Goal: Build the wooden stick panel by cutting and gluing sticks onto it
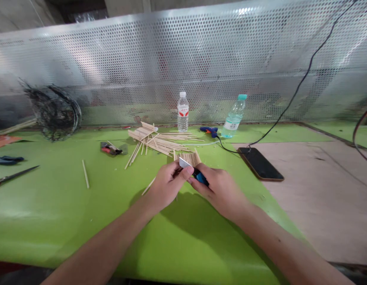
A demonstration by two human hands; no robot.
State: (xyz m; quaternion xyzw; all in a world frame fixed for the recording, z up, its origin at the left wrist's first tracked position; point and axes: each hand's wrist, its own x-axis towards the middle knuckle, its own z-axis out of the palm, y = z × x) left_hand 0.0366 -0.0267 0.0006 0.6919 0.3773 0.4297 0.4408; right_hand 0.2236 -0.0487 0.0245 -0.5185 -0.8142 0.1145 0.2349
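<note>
Both hands meet mid-surface: right hand (220,188) clamped around a blue-handled knife (193,169), left hand (168,184) pinching its blade, which points toward the far left corner.

Green tabletop (52,206) lies open along its near edge and toward the left, save a lone stick (85,174). Toward the far edge, a stick pile (155,140), two bottles (183,112) and a glue gun (209,130) block passage; a phone (260,163) with cable lies rightward.

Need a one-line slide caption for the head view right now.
Both hands, left hand and right hand, hold a blue-handled utility knife over bundled wooden sticks on a green table.
</note>
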